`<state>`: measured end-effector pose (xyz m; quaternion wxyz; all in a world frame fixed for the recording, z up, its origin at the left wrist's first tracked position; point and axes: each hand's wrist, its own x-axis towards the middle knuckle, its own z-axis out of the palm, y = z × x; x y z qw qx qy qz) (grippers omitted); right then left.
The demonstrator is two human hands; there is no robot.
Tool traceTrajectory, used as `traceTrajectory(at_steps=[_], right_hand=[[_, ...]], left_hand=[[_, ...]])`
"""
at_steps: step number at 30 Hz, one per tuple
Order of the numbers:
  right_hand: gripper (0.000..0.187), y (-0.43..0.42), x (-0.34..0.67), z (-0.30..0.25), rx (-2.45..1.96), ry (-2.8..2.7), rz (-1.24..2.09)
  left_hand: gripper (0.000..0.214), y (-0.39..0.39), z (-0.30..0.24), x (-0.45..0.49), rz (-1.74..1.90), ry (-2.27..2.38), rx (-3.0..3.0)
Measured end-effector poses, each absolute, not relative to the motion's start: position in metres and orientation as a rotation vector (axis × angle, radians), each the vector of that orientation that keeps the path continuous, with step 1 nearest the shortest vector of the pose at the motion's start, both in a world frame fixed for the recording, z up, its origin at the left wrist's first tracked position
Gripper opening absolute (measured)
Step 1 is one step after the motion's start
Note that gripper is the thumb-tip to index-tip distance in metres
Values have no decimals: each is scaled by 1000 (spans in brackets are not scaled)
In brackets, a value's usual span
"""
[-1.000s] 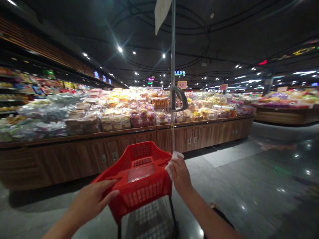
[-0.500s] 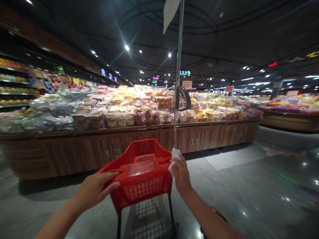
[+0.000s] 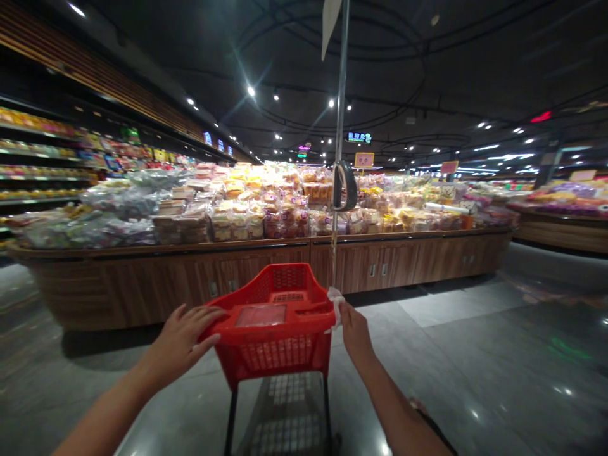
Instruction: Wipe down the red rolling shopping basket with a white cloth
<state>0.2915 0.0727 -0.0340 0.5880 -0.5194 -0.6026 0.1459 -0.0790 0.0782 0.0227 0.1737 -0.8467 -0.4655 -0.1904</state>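
Observation:
A red plastic shopping cart (image 3: 278, 323) stands in front of me on dark legs. My left hand (image 3: 190, 332) rests on its near left corner, fingers over the top edge and thumb along the near side. At the right corner, my right hand (image 3: 354, 329) pinches a crumpled white tissue (image 3: 336, 304) against the cart's rim. A thin metal pole (image 3: 340, 101) with a dark looped handle (image 3: 344, 185) rises just behind the tissue; its lower end is hidden there. A clear panel (image 3: 261, 315) is set in the cart's top.
Beyond the cart runs a long wooden display counter (image 3: 156, 285) heaped with packaged bread (image 3: 237, 218). Stocked shelves (image 3: 38, 158) line the left. Another display (image 3: 565, 225) stands at far right. Grey glossy floor (image 3: 441, 354) surrounds the cart.
My view has turned slightly left. My right hand has shifted a little outward and down with the tissue, which now lies flatter on the cart's right edge. The left hand keeps its place on the cart.

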Motion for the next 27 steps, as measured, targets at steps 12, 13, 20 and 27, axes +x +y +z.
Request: traceTrajectory(at_steps=[12, 13, 20, 27], right_hand=[[55, 64, 275, -68, -1044, -1268, 616], [55, 60, 273, -70, -1013, -1221, 647], [33, 64, 270, -36, -851, -1572, 326], [37, 78, 270, -19, -906, -1823, 146]], left_hand=[[32, 40, 3, 105, -781, -1276, -2235], [30, 42, 1, 106, -776, -1302, -2235], [30, 38, 1, 92, -743, -1314, -2316], [30, 37, 0, 92, -789, -1322, -2327]])
